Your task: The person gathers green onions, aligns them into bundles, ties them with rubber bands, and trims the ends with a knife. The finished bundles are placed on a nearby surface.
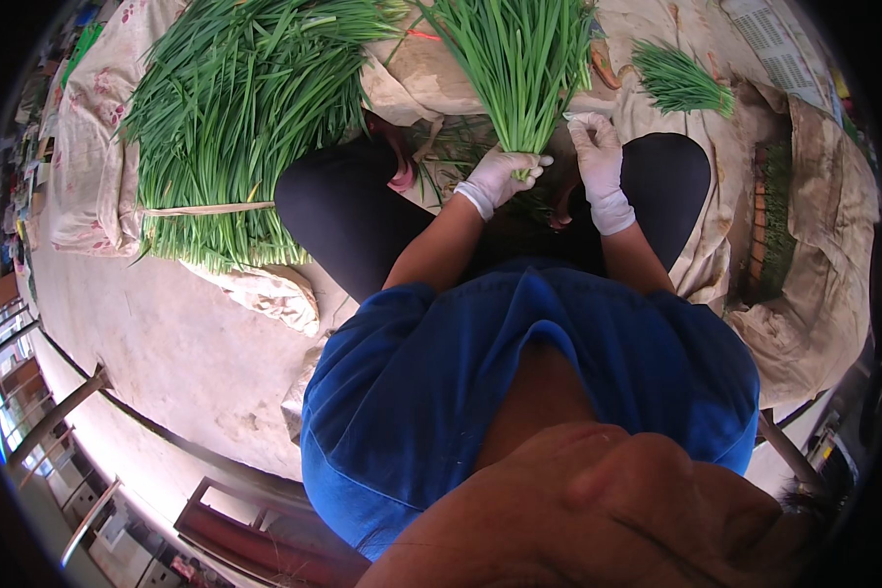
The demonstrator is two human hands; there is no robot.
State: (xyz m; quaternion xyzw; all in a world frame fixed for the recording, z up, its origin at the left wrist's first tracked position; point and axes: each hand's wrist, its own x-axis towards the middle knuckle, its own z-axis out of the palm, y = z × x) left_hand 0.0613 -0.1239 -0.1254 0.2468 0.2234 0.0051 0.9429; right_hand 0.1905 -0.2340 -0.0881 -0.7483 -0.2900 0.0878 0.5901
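A bunch of long green garlic chives [518, 66] is held near its pale cut ends by my left hand [503, 176], in a thin white glove. The leaves fan away from me over a cloth-covered surface. My right hand [597, 151], gloved the same way, is just right of the bunch, over my right knee. Its thumb and fingertips are drawn together; whether a thin strand is between them cannot be seen. To the right of that hand lies a small bundle of chives [680, 77], banded near its cut ends. Loose leaf scraps [452, 151] lie below, between my legs.
On my left is a big heap of chives [242, 132] with a tan strap [209, 209] across it. A brown curved object [604, 67] lies beyond my right hand. Beige cloth [827, 272] surrounds a slot on the right with greens inside. Concrete floor [162, 323] extends left.
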